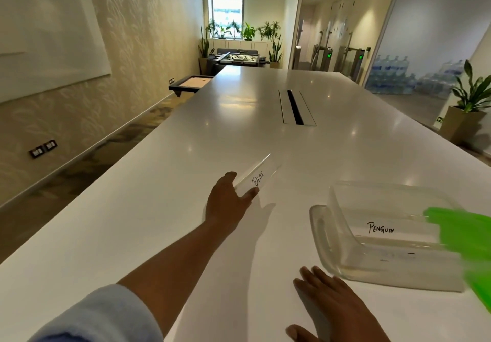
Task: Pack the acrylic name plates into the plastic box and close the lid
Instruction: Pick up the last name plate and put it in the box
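Note:
A clear acrylic name plate marked "BEAR" (261,173) lies on the long white table (159,209) ahead of me. My left hand (228,201) reaches out and grips its near end, thumb on one side and fingers on the other. To the right stands a clear plastic box (345,224) with a name plate marked "PENGUIN" (382,228) inside it. A bright green lid (462,243), blurred, covers the box's right side. My right hand (334,302) rests flat on the table just in front of the box, fingers spread, holding nothing.
A cable slot (295,108) with a black opening sits in the table's middle, further away. The table's left edge runs diagonally past my left arm. A potted plant (470,102) stands beyond the table's right side.

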Demonstrator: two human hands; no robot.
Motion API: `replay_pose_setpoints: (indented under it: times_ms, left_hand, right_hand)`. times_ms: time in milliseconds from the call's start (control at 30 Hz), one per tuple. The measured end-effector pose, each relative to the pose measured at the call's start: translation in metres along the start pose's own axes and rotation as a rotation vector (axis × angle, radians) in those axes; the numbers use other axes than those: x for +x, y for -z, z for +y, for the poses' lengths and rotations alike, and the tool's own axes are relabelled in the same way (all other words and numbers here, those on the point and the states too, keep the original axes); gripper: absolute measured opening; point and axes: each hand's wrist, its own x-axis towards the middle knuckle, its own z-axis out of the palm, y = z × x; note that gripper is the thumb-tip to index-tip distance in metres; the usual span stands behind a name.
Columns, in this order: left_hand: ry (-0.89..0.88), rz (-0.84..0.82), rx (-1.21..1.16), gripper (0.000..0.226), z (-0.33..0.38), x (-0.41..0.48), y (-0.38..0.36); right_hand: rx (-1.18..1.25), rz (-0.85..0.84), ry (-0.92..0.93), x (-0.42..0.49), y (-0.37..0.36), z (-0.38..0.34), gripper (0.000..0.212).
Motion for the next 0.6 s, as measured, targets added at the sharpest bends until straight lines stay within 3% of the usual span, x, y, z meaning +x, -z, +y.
replay_pose_setpoints:
  times_ms: [133,333,600]
  left_hand:
    - [-0.018,-0.017,-0.008,0.068,-0.001,0.002,-0.007]
    - [-0.022,0.012,-0.019,0.029,-0.009,0.005,-0.011]
    - [-0.04,0.071,-0.105,0.031,-0.011,-0.001,0.011]
  right_hand:
    - [0.017,-0.018,-0.001,0.001,-0.002,0.001,0.067]
    - [0.044,-0.035,-0.003,0.001,-0.003,0.002,0.066]
    - [0.055,-0.031,-0.011,0.001,0.002,0.001,0.068]
